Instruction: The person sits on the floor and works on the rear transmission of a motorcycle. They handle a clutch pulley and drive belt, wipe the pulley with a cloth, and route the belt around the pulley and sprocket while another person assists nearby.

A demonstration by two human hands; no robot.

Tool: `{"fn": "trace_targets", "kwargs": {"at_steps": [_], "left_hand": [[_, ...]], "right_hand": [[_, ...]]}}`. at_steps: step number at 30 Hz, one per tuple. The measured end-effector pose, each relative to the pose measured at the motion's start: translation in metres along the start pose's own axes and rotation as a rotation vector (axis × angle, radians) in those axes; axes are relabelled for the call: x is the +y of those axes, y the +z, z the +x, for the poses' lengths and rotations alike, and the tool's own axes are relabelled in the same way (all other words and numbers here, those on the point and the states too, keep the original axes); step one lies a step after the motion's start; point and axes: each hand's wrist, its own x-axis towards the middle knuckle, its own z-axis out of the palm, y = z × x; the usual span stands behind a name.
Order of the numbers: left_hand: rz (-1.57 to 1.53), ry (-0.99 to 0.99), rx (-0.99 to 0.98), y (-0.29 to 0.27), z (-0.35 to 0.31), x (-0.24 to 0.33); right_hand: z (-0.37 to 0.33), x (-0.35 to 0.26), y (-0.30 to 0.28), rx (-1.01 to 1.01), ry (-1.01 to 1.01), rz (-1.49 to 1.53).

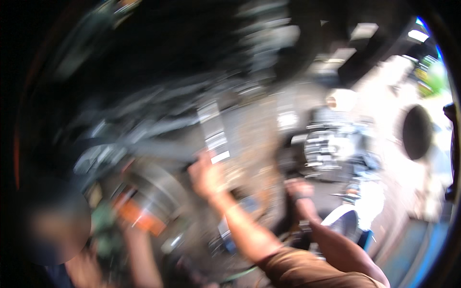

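Observation:
Motion blur smears the whole view. From the lower edge my left forearm, in a brown sleeve, reaches up to the middle, where my left hand (207, 176) meets a bright, shiny metal strip (213, 132). Whether its fingers grip the strip is too smeared to tell. My right hand (298, 189) is farther right, its bare forearm coming up from the lower right. It lies just below a grey metal machine part (329, 144) with ridged, shiny sides. The right fingers are also blurred, and I cannot make out anything in them.
Another person's hand (134, 223) is at the lower left beside an orange object (139, 211) and a round grey metal part (161, 189). Dark machinery (158, 62) fills the upper left. A dark round opening or disc (417, 133) stands at the far right, above a blue edge (427, 254).

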Motion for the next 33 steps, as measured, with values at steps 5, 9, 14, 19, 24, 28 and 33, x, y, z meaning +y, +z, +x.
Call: {"fn": "trace_targets", "kwargs": {"at_steps": [5,9,14,19,24,28,33], "left_hand": [[-0.024,-0.008,-0.307,0.029,-0.011,0.011],[-0.133,0.107,0.075,-0.010,-0.013,0.030],[0.322,0.280,-0.121,-0.017,-0.001,0.031],[0.476,0.337,-0.137,0.037,0.014,0.032],[0.600,0.393,-0.107,0.057,0.016,0.023],[0.635,0.369,-0.163,0.053,0.023,0.009],[0.693,0.346,-0.246,0.054,0.039,-0.001]], "right_hand": [[0.005,-0.024,-0.021,-0.065,0.339,0.433],[0.002,-0.019,-0.030,-0.075,0.297,0.441],[-0.006,0.001,-0.037,-0.088,0.148,0.558],[-0.007,-0.002,-0.034,0.063,0.189,0.838],[-0.026,-0.015,-0.033,-0.029,0.206,0.792],[-0.032,-0.019,-0.036,-0.122,0.185,0.821],[-0.035,-0.015,-0.047,-0.055,0.252,1.008]]}}
